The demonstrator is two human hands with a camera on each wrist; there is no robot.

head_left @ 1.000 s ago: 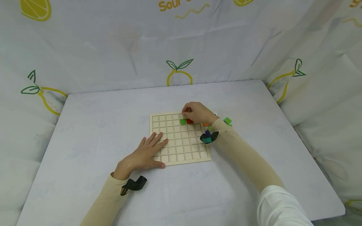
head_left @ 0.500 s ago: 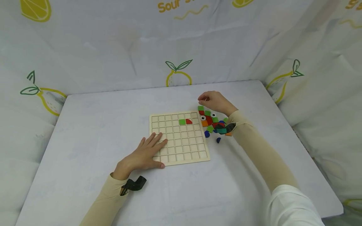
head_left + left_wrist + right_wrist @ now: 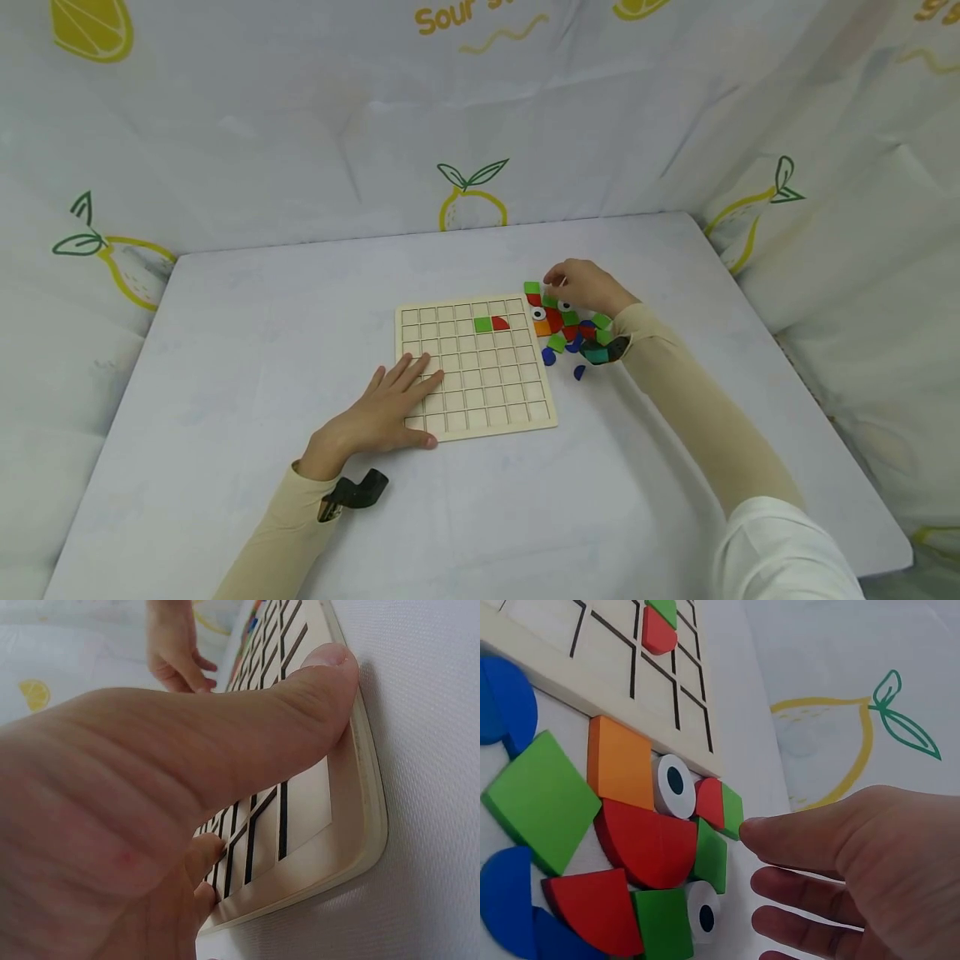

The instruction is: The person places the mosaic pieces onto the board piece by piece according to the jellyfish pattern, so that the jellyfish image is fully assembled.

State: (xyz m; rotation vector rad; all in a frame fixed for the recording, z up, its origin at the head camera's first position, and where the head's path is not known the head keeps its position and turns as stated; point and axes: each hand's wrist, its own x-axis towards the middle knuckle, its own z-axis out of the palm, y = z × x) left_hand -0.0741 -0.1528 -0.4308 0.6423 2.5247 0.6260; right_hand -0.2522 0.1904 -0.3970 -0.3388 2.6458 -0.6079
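Observation:
My left hand (image 3: 375, 421) rests with spread fingers on the lower left of a pale wooden grid board (image 3: 480, 379); its thumb lies along the front edge. A green square tile (image 3: 482, 324) and a red quarter-circle tile (image 3: 500, 322) sit side by side in the board's upper cells. Over the pile of coloured tiles right of the board hovers my right hand (image 3: 588, 286). In the right wrist view its thumb and loosely bent fingers are apart, with nothing between them. Closest to the thumb tip there is a green tile (image 3: 733, 811) beside a red one (image 3: 710, 801).
Among the loose tiles are an orange square (image 3: 620, 761), round white eye pieces (image 3: 675, 786), red quarter circles (image 3: 596, 904) and blue curved pieces (image 3: 506, 892). One blue half-round (image 3: 579, 372) lies apart, nearer the front. A white lemon-print cloth (image 3: 300, 125) hangs behind the table.
My right hand has left the board's upper cells, where a red quarter circle now shows uncovered beside the green square, and moved right over the loose tiles. The left hand stays put.

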